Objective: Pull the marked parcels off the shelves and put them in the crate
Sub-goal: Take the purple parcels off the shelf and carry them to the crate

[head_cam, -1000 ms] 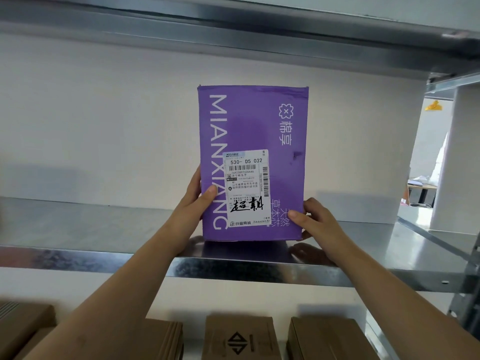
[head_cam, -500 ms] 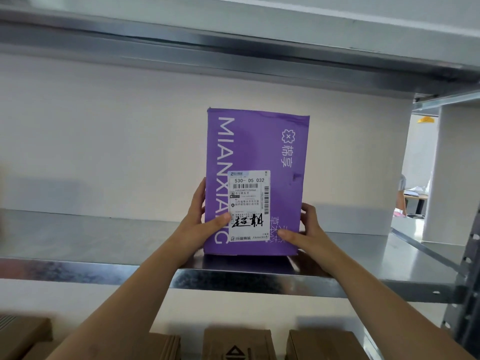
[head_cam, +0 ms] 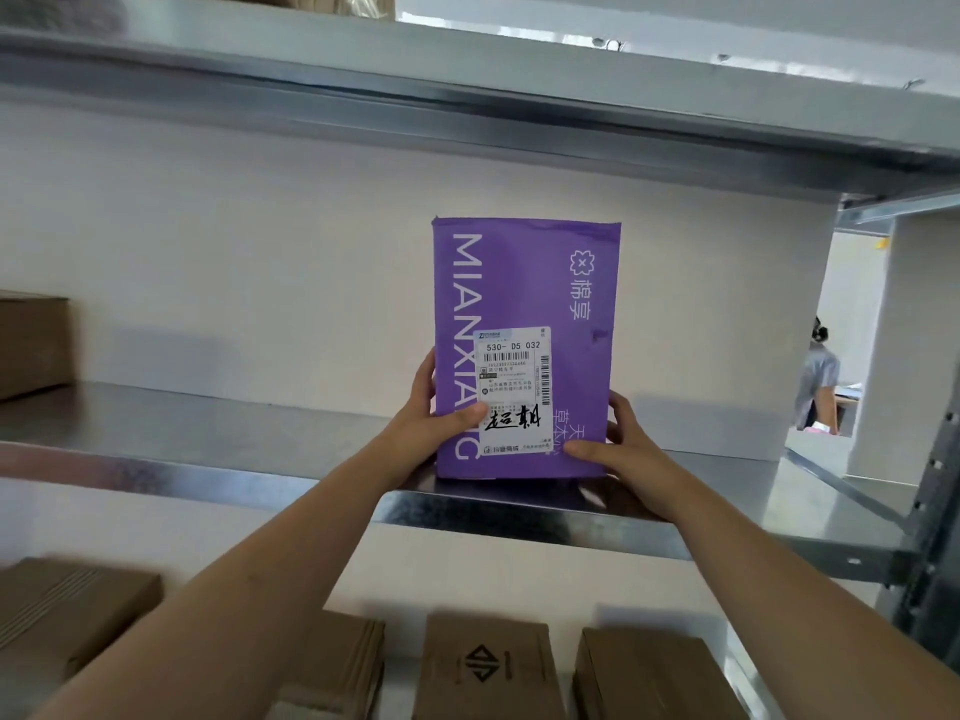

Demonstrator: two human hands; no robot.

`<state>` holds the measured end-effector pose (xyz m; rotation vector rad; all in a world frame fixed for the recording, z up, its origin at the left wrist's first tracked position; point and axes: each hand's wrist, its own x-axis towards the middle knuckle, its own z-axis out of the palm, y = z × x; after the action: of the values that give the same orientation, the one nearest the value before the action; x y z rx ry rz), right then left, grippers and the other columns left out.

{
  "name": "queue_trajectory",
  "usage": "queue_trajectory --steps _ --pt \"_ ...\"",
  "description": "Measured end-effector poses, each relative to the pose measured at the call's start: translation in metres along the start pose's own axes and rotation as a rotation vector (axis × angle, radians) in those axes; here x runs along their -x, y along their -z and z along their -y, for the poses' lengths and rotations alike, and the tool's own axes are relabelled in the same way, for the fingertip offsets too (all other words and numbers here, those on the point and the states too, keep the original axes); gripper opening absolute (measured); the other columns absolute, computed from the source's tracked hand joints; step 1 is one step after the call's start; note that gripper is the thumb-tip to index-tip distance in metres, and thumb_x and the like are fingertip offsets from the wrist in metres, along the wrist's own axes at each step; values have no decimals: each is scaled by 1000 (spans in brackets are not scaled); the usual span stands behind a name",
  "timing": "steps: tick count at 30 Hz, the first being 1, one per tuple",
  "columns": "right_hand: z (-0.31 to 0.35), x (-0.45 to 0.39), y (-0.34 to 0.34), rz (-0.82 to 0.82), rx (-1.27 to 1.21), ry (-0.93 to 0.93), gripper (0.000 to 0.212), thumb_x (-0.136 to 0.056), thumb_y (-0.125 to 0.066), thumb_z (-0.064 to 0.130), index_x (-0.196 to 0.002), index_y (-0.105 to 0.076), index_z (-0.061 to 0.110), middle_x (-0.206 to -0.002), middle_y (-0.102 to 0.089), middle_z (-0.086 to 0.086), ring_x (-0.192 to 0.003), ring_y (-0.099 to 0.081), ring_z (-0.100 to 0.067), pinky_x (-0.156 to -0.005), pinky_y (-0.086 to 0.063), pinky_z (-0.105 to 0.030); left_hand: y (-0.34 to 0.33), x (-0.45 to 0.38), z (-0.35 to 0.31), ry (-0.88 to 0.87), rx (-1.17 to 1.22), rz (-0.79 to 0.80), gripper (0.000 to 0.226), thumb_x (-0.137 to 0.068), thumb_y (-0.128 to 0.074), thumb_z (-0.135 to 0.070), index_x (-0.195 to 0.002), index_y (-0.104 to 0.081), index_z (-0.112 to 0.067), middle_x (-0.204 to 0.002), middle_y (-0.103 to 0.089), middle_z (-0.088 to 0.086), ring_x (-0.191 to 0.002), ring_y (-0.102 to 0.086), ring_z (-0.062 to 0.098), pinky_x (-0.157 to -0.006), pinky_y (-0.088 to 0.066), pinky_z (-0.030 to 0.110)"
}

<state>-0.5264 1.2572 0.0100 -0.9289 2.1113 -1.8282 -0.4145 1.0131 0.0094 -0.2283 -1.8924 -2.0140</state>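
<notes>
A purple parcel [head_cam: 524, 304] with white lettering and a white shipping label bearing black handwriting stands upright on the metal shelf [head_cam: 208, 439], near its front edge. My left hand [head_cam: 434, 428] grips its lower left side, thumb on the label. My right hand [head_cam: 618, 444] holds its lower right corner, thumb across the front. The crate is not in view.
Several brown cardboard boxes [head_cam: 488, 667] lie on the shelf below. Another brown box [head_cam: 31, 345] sits at the far left of the same shelf. A metal shelf [head_cam: 467, 96] runs overhead. A person [head_cam: 818, 376] stands far off at the right, past the upright post [head_cam: 935, 511].
The view has tilted and pulled back, so the parcel sits lower in frame. Both hands stay closed on the parcel's lower sides; the box at far left has come into view.
</notes>
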Motion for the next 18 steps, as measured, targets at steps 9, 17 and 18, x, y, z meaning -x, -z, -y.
queue_trajectory --steps 9,17,18 --pt "2 13 -1 23 -67 22 114 -48 -95 45 -143 -33 39 -135 -57 -7 -114 -65 -25 -93 -55 -49 -17 25 -7 4 -67 -103 80 -84 -74 -25 -145 -25 -39 -127 -63 -1 -101 -71 19 -76 -61 41" --pt "6 30 -26 -79 -120 86 82 -73 -72 53 -139 -26 33 -135 -55 3 -98 -68 -5 -69 -54 -15 -29 43 -15 -1 -64 -115 62 -89 -66 -32 -141 -33 -37 -121 -68 -5 -97 -72 14 -69 -59 29" --pt "8 35 -32 -90 -145 99 85 -71 -70 57 -140 -26 33 -136 -55 4 -100 -69 -6 -71 -56 -19 -31 46 -17 13 -35 -134 60 -89 -65 -36 -141 -34 -36 -119 -69 -4 -95 -72 14 -68 -59 29"
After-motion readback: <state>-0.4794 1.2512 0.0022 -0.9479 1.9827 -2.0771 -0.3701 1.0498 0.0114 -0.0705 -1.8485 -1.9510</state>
